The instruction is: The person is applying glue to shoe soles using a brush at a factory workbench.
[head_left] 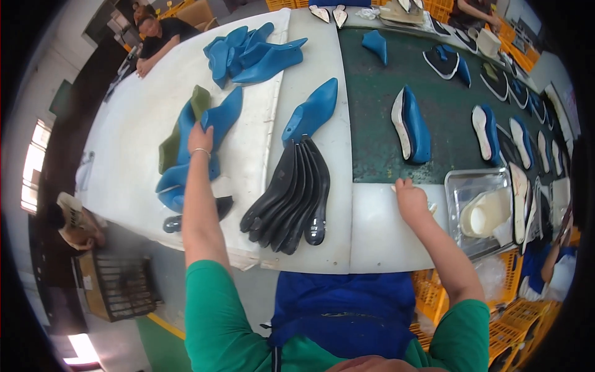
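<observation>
White tabletop [384, 232]: cream tub [496, 209] in steel tray [455, 214]; blue plastic last [224, 111], slanting away-rightward, being gripped by left hand [199, 139]; right hand [410, 199] pinched, contents unclear.

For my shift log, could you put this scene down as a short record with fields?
left hand: touching a blue last
right hand: over the white board; grip unclear
white cloth: blue lasts, at least one green last
middle: fanned black soles, blue last beyond
green mat: blue lasts against pale soles
steel tray: pale tub
</observation>
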`<state>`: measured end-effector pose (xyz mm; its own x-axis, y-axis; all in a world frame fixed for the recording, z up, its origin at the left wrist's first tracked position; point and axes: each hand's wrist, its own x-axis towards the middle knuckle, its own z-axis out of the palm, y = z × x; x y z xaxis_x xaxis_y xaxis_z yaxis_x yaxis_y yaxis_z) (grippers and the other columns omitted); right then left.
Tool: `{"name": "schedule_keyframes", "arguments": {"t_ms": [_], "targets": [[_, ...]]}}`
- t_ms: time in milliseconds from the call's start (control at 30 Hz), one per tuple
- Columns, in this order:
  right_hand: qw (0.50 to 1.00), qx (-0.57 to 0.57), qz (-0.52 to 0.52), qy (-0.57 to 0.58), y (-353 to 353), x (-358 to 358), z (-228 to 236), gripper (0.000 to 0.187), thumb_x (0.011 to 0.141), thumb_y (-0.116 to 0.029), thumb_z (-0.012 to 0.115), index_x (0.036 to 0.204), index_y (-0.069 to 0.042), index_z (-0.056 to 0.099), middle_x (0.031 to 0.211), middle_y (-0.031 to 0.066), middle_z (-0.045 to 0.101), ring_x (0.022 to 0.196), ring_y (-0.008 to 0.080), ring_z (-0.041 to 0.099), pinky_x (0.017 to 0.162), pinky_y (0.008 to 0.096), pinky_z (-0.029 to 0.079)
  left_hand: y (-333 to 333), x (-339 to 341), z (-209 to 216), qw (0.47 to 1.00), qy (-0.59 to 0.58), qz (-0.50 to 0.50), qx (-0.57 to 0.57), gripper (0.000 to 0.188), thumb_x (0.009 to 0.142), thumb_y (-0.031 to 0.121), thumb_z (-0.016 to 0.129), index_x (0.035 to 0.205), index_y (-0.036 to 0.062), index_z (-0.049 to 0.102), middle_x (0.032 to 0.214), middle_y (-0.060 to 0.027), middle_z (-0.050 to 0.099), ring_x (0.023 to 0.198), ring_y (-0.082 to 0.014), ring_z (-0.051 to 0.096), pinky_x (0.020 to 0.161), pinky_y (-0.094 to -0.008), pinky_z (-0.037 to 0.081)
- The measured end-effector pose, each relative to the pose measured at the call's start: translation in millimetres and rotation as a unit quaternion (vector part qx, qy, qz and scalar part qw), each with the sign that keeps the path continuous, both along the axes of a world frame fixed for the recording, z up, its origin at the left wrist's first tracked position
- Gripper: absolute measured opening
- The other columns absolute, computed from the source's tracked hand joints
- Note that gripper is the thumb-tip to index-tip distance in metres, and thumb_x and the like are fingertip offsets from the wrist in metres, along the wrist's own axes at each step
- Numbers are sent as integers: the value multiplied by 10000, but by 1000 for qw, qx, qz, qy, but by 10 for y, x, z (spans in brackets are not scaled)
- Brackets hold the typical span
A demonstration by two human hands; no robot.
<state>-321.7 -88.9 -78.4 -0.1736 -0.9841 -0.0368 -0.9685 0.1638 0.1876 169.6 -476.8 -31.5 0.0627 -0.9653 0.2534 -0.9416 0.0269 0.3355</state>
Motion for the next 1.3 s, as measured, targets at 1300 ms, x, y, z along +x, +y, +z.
{"name": "schedule_keyframes", "arguments": {"t_ms": [1300], "targets": [[991,127,41,5,-173,103,185,379,797,7,572,1168,1,492,1085,191,587,684,339,662,573,408,543,-946,-424,183,999,30,-4,14,344,881,211,651,1192,85,576,1237,-194,589,1167,-383,566,983,-477,468]]}}
